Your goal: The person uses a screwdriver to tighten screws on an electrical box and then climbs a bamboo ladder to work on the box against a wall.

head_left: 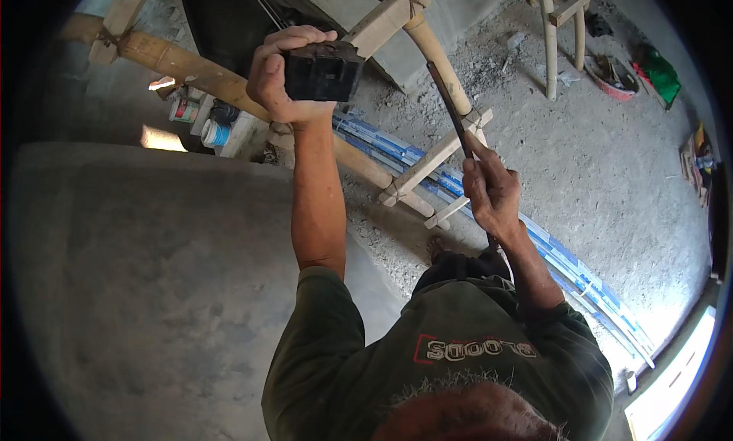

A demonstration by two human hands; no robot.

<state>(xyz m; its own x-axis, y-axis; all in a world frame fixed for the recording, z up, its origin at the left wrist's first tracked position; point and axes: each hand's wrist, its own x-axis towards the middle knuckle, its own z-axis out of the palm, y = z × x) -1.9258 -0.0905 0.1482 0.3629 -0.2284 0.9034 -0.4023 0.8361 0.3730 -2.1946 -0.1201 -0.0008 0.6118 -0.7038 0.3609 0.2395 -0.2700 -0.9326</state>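
Note:
My raised left hand (286,73) has its fingers and thumb around a black, box-shaped block (324,76) with a squarish recess in its near face. Its exact kind does not show. Lower and to the right, my right hand (492,190) is closed around a long, thin dark bar (449,97). The bar's upper end points up and left, past a bamboo ladder (427,40) with wooden crosspieces. One pale crosspiece (435,157) lies behind the bar, just left of my right hand. Whether bar and ladder touch, I cannot tell.
Long blue-and-white strips (561,254) lie bundled across the rough floor. A smooth grey concrete surface (168,288) fills the left. Cans (217,133) stand beyond it. At the far right are a pink basin (622,92), a green bag (658,76) and wooden-pole legs (550,44).

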